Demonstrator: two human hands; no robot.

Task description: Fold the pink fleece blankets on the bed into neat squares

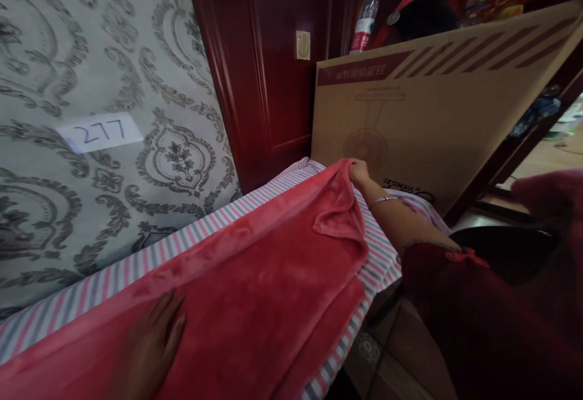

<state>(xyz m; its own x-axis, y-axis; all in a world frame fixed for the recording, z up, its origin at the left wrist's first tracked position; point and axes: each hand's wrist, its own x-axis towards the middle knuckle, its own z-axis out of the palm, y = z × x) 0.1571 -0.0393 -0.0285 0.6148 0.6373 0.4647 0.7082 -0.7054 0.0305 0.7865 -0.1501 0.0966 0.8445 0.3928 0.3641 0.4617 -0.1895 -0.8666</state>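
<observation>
A red plush blanket (255, 284) lies folded lengthwise over a striped sheet (191, 239) in pink, grey and white. At the blanket's far end, my right hand (359, 171) is closed on its corner, and the cloth there bunches and folds over. A thin bracelet circles that wrist. Close to me, my left hand (157, 339) rests flat on the blanket, thumb apart from the fingers, slightly blurred and holding nothing.
Patterned wallpaper (182, 151) with a paper marked 277 (102, 133) runs along the left. A large cardboard box (428, 108) stands beyond the far end, near a dark red door (285, 96). Behind the box is a plastic bottle (365, 17). Tiled floor (387, 357) shows at right.
</observation>
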